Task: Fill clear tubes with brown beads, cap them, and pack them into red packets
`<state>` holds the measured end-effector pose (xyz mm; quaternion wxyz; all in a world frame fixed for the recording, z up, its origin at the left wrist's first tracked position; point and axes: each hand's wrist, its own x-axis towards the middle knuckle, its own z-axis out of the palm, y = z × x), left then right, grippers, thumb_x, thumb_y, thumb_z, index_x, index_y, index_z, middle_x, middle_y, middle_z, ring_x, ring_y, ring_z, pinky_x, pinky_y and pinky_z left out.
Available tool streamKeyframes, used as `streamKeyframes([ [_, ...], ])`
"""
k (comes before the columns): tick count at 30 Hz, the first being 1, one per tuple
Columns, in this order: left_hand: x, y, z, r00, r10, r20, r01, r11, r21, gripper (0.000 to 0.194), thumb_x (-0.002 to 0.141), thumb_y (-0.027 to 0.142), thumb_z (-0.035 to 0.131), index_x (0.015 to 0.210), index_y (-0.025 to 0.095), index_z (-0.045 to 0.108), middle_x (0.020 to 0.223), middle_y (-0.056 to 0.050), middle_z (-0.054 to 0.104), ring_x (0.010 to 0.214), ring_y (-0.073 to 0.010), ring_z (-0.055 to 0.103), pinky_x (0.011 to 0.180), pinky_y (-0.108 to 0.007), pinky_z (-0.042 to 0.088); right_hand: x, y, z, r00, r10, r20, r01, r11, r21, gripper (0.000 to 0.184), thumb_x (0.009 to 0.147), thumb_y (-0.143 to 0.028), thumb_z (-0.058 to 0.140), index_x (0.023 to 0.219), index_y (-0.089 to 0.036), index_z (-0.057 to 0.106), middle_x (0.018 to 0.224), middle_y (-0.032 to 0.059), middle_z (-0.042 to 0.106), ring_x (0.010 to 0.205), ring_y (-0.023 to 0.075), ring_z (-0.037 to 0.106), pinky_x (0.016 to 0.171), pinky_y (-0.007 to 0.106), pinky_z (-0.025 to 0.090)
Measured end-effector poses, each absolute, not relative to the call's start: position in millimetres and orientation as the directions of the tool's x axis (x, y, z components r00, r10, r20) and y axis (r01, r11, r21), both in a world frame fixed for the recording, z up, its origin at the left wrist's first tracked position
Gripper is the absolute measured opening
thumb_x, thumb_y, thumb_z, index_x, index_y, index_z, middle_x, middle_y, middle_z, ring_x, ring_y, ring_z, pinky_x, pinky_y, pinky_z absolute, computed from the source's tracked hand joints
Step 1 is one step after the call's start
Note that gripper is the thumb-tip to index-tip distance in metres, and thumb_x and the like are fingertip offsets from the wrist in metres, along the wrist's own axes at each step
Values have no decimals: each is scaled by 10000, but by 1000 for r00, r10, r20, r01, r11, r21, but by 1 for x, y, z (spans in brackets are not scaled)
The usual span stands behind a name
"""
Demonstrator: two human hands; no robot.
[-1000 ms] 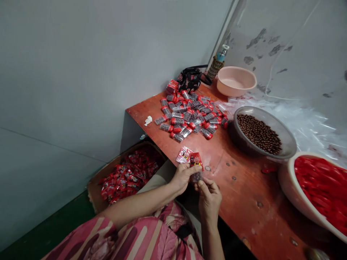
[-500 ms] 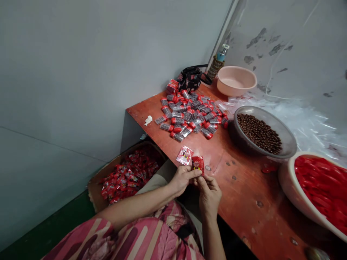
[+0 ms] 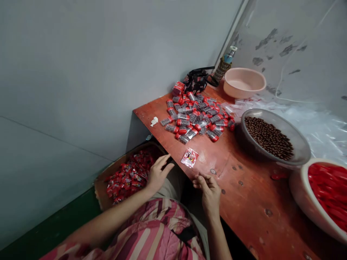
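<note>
My left hand (image 3: 158, 175) is in the air at the table's near edge, beside the box of packets. Its fingers are stretched out, the thumb apart, and nothing shows in it. At the table edge my right hand (image 3: 209, 191) has its thumb and fingertips pressed together; what is between them, if anything, cannot be made out. Just beyond it lie small shiny red printed packets (image 3: 189, 157), seemingly overlapping. A cardboard box (image 3: 101, 180) below the table on the left holds many similar red packets (image 3: 130, 177).
Clear, red-capped tubes of dark balls (image 3: 193, 115) are heaped on the wooden table (image 3: 238, 202). A grey bowl of brown balls (image 3: 305, 144), a pale basin of red plastic pieces (image 3: 299, 184) and clear plastic pieces (image 3: 320, 122) stand right. Behind are a pink basin (image 3: 244, 90) and a black bag (image 3: 195, 83).
My left hand has let go of the red packet and moved left toward the box. That packet no longer shows between my hands. My right hand stays near the table edge, fingers still pinched.
</note>
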<state>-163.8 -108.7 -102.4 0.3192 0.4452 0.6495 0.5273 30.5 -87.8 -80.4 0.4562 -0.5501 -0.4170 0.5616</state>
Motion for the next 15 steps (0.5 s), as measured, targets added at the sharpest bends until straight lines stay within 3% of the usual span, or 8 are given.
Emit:
streamKeyframes([
  [2,-155,-84,-94,-200,930,309,569,-147,809,339,793,341,547,1113,234,576,1126,-61,591,1114,-210,478,983,-399,355,30,-88,-78,13,972,-233,-37,-232,-972,257,709,-348,654,853,-140,609,672,15,649,543,126,611,524,260,529],
  [5,-142,-53,-86,20,931,365,738,-260,623,346,770,320,579,1107,241,578,1200,-70,555,1180,-244,411,1005,-440,299,31,-90,-75,7,973,-230,-25,-230,-973,256,704,-354,656,841,-143,609,689,22,654,556,136,617,517,269,531],
  [12,-134,-39,-98,2,948,318,616,-251,746,228,781,244,556,987,286,644,1182,-24,583,1268,-258,303,1065,-484,65,33,-89,-75,-34,968,-249,11,-249,-969,214,722,-343,637,809,-149,610,680,13,642,563,129,603,538,261,508],
  [15,-130,-43,-94,-35,944,328,531,-261,807,219,783,210,541,954,284,657,1157,-20,600,1269,-244,314,1069,-480,36,28,-75,-77,3,981,-195,1,-195,-981,245,733,-345,623,889,-157,607,797,32,651,695,146,617,650,289,507],
])
